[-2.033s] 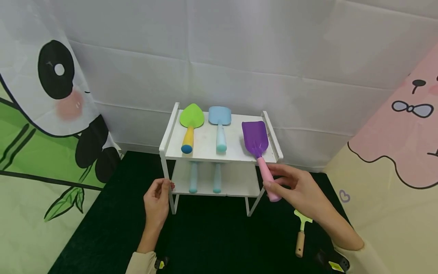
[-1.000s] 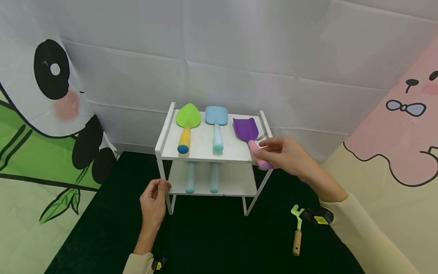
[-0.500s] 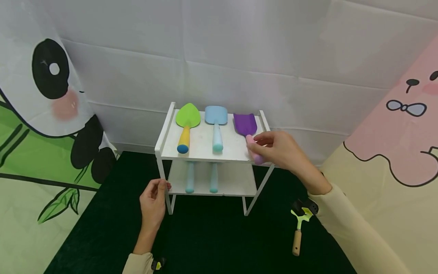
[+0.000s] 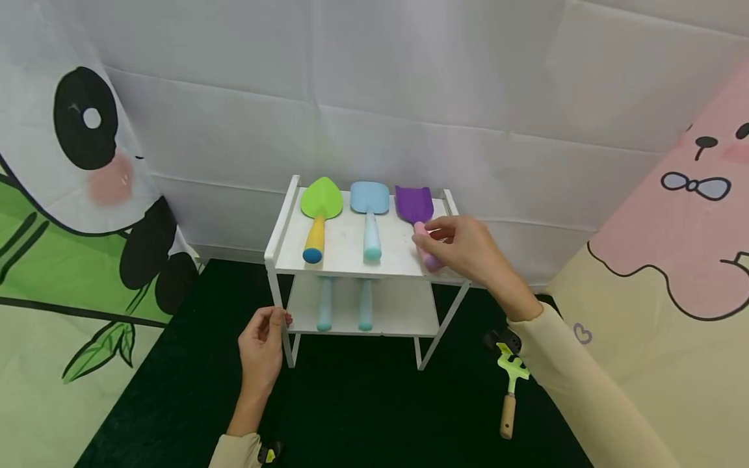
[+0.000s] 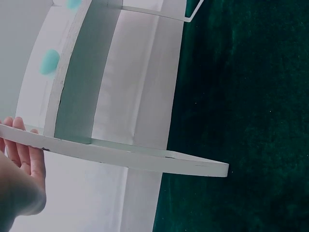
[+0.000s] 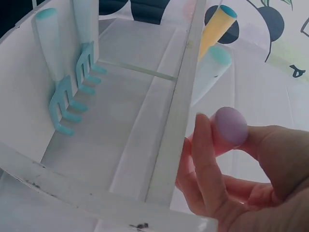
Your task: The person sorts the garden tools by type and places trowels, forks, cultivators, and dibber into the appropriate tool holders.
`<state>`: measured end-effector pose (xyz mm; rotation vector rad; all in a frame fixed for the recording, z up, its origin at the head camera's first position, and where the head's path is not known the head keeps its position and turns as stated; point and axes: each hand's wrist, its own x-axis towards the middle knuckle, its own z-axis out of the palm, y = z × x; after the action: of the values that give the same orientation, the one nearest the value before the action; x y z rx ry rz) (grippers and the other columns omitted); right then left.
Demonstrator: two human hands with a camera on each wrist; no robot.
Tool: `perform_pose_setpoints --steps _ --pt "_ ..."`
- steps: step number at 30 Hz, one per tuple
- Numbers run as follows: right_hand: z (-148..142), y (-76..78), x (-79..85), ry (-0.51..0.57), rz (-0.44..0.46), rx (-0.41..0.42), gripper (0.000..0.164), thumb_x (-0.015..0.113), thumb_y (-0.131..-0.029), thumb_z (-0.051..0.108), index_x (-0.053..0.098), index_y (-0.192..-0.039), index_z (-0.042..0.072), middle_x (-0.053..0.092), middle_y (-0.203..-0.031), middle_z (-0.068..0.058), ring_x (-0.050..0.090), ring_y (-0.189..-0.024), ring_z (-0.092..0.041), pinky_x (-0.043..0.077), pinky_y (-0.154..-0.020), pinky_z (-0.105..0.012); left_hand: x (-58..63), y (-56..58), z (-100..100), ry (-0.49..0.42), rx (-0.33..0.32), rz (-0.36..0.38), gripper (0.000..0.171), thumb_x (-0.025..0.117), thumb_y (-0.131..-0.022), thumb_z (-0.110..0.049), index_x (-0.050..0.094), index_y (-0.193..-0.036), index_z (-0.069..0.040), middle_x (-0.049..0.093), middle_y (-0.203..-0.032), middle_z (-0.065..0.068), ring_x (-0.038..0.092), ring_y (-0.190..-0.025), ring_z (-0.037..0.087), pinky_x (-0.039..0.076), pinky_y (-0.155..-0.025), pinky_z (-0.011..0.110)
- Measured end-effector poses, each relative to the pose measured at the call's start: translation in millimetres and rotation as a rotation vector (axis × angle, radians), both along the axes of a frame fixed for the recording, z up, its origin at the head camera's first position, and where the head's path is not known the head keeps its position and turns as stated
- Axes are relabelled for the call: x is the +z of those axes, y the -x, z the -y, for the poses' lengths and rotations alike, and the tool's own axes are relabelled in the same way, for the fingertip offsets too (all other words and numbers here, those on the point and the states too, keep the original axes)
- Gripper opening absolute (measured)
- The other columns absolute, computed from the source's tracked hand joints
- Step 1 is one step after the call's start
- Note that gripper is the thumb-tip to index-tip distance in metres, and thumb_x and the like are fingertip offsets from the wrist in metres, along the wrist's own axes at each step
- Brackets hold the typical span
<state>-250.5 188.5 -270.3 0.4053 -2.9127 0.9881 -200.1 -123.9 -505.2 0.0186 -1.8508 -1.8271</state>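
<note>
My right hand pinches the pink handle of a toy shovel with a purple blade. The shovel is over the right part of the top shelf, blade toward the wall. In the right wrist view, thumb and fingers close round the lilac handle end. My left hand grips the front left leg of the white two-tier rack, its fingers passing behind the leg. Left of the purple shovel lie a light blue shovel and a green trowel with a yellow handle.
Two turquoise hand rakes lie on the lower shelf. A yellow-green garden tool with a wooden handle lies on the dark green floor, close to the right sleeve. A white sheet hangs behind the rack, with printed cartoon panels at both sides.
My right hand has carried the purple shovel forward and left, from the rack's front right edge to over the top shelf beside the blue one. The left hand has stayed at the leg.
</note>
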Motion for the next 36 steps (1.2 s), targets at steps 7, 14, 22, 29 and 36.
perform_pose_setpoints --steps 7,14,22,29,36 --pt "5.0 3.6 -5.5 0.023 -0.033 -0.017 0.043 0.069 -0.099 0.034 0.070 -0.125 0.000 0.073 -0.112 -0.016 0.069 -0.098 -0.030 0.060 -0.075 -0.037 -1.4 0.4 0.1 0.023 0.006 0.017 0.029 0.054 -0.109 -0.022 0.064 -0.107 0.006 0.066 -0.096 0.004 0.066 -0.092 0.012 0.053 -0.085 0.015" --pt "8.0 3.6 -8.4 0.038 -0.059 -0.005 0.042 0.066 -0.101 0.035 0.070 -0.121 -0.001 0.073 -0.104 -0.016 0.071 -0.077 -0.023 0.059 -0.062 -0.030 -1.3 0.0 0.3 0.019 0.011 0.023 0.029 0.053 -0.109 -0.020 0.063 -0.107 0.007 0.066 -0.096 0.003 0.066 -0.091 0.012 0.053 -0.084 0.015" --pt "5.8 2.9 -4.8 0.022 -0.040 -0.031 0.046 0.063 -0.103 0.040 0.069 -0.123 -0.001 0.073 -0.109 -0.016 0.071 -0.093 -0.028 0.060 -0.076 -0.038 -1.5 1.0 0.5 0.012 0.012 0.015 0.029 0.053 -0.109 -0.020 0.063 -0.107 0.007 0.066 -0.095 0.001 0.066 -0.091 0.011 0.054 -0.085 0.015" --pt "1.7 -5.5 -2.9 0.020 -0.059 -0.031 0.051 0.063 -0.102 0.041 0.067 -0.125 -0.004 0.074 -0.109 -0.017 0.073 -0.094 -0.027 0.061 -0.076 -0.038 -2.0 1.2 -0.5 0.012 0.008 0.011 0.028 0.054 -0.109 -0.020 0.063 -0.106 0.007 0.066 -0.095 0.003 0.066 -0.090 0.011 0.054 -0.084 0.015" --pt "-5.7 -22.4 -3.3 0.093 -0.053 0.014 0.039 0.065 -0.103 0.024 0.063 -0.128 -0.006 0.068 -0.117 -0.021 0.074 -0.089 -0.028 0.062 -0.068 -0.032 -0.7 1.3 -1.2 0.021 0.019 0.013 0.028 0.053 -0.109 -0.019 0.063 -0.106 0.007 0.066 -0.095 0.002 0.066 -0.090 0.010 0.053 -0.085 0.014"
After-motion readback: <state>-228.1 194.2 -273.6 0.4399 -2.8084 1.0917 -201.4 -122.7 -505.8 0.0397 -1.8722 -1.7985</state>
